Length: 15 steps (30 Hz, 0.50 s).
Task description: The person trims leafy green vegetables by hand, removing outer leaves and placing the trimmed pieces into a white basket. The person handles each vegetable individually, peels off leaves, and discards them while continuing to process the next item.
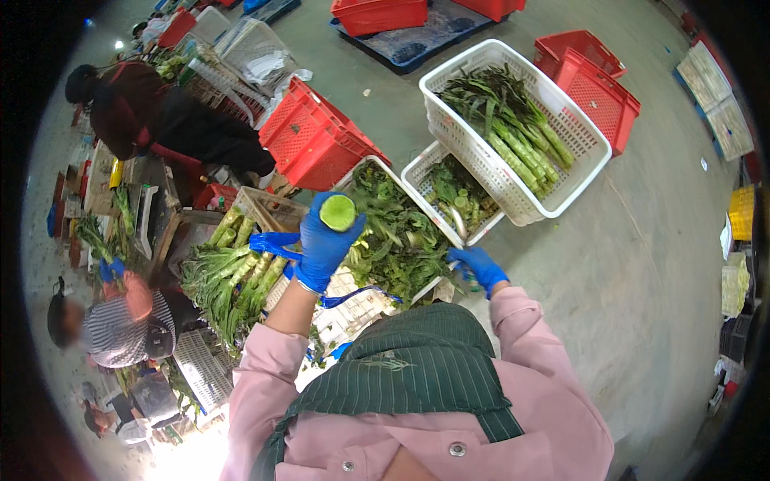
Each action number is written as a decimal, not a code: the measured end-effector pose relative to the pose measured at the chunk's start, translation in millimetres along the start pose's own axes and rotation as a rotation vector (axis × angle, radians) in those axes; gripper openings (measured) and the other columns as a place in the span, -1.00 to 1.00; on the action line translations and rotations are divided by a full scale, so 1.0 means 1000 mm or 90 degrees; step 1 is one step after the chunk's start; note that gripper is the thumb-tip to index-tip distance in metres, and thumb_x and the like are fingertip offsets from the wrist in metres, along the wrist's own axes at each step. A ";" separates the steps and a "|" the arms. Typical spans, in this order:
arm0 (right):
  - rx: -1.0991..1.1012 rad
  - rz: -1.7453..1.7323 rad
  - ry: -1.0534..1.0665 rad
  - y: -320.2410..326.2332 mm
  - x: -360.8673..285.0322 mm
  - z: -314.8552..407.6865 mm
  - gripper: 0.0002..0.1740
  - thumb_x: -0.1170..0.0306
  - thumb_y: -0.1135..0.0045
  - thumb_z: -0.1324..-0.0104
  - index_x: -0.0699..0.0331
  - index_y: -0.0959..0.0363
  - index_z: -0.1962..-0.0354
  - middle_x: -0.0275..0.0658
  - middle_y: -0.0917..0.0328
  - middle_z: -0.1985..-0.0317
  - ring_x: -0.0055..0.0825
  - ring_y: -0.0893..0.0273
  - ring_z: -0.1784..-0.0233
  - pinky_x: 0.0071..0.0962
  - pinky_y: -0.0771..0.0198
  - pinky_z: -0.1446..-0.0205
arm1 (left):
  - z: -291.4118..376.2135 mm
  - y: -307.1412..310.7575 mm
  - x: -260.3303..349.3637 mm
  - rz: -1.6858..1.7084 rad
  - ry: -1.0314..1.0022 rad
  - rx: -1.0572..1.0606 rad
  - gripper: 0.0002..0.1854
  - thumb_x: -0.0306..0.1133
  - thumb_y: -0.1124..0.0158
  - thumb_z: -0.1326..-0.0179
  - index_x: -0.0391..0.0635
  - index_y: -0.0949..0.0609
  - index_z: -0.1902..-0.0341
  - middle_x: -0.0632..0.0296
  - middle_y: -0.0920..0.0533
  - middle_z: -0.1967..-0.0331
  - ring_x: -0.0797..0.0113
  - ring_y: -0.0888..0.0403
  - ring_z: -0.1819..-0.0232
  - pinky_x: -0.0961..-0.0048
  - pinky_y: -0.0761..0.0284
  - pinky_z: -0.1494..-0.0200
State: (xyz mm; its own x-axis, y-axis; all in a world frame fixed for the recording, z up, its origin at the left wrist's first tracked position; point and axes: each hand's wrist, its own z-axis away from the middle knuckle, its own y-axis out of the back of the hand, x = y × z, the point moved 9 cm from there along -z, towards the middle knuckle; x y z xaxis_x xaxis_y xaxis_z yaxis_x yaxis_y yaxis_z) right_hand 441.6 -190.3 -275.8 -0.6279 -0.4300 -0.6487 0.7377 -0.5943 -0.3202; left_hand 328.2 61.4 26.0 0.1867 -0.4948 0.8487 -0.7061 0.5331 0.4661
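Observation:
My left hand point(325, 246), in a blue glove, grips a celtuce stem point(338, 213) whose round, pale green cut end faces up at me. The rest of that stem is hidden behind the hand. A blue plastic strip point(275, 244) runs beside my left wrist. In my blue-gloved right hand point(478, 269) is a knife, its blade point(459, 225) pointing away from me over a crate edge; the fingers cover its handle. Between my hands lies a crate heaped with dark green leaves point(397, 234). Left of my left hand, several leafy celtuce stems point(240, 270) lie piled.
A white crate point(469, 141) of celtuce stems overlaps a lower white crate point(415, 174) with leaves and cut pieces. Red crates point(313, 135) stand ahead. A person in dark clothes point(174, 114) bends at the left; another in a striped top point(120, 324) handles stems.

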 end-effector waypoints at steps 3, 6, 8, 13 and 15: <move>-0.254 -0.132 0.076 -0.149 -0.091 0.012 -0.50 -0.02 -0.15 -0.17 0.28 -0.51 0.24 -0.38 -0.46 0.53 -0.71 -0.23 0.64 -0.67 -0.14 0.61 | 0.027 0.008 0.034 -0.151 -0.203 0.053 -0.53 -0.58 -0.42 0.16 -0.13 -0.48 0.10 0.14 -0.55 0.14 0.21 -0.51 0.12 0.35 -0.41 0.03; -0.149 -0.225 0.074 -0.214 -0.139 0.013 -0.50 0.02 -0.18 -0.17 0.32 -0.52 0.22 -0.33 -0.53 0.47 -0.67 -0.31 0.61 -0.59 -0.23 0.57 | 0.066 0.006 0.051 -0.215 -0.292 -0.008 -0.42 -0.48 -0.45 0.38 -0.10 -0.55 0.10 0.03 -0.50 0.07 -0.02 -0.44 0.03 0.17 -0.33 -0.05; -0.147 -0.177 0.183 -0.231 -0.165 0.020 -0.58 0.12 -0.25 -0.14 0.32 -0.52 0.25 -0.35 -0.52 0.48 -0.66 -0.35 0.59 -0.59 -0.24 0.58 | 0.088 0.013 0.047 -0.250 -0.258 -0.027 -0.40 -0.38 -0.46 0.28 -0.05 -0.51 0.02 0.01 -0.44 -0.02 -0.09 -0.38 -0.09 0.11 -0.31 -0.11; -0.211 0.011 0.332 -0.271 -0.193 0.023 -0.62 0.26 -0.34 -0.06 0.29 -0.52 0.20 -0.37 -0.56 0.42 -0.70 -0.39 0.52 -0.64 -0.26 0.56 | 0.137 0.070 0.020 0.005 -0.108 0.073 -0.45 -0.40 -0.41 0.08 -0.11 -0.45 -0.05 0.01 -0.37 -0.13 0.07 -0.31 -0.22 0.21 -0.27 -0.20; -0.206 0.133 0.393 -0.298 -0.199 0.029 -0.61 0.26 -0.33 -0.08 0.32 -0.52 0.20 -0.33 -0.58 0.36 -0.67 -0.43 0.41 -0.60 -0.35 0.38 | 0.141 0.091 -0.039 0.177 0.221 0.156 -0.45 -0.43 -0.32 -0.03 -0.17 -0.36 -0.13 0.12 -0.43 -0.02 0.26 -0.40 -0.11 0.39 -0.48 0.04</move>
State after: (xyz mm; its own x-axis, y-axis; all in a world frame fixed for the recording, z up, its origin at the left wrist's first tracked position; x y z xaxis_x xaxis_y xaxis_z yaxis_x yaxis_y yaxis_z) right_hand 339.4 52.9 -30.7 -0.2820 0.0067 -0.9594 0.9234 -0.2695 -0.2733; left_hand 160.3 32.8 0.0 0.1553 -0.0772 0.9848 -0.8931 0.4151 0.1734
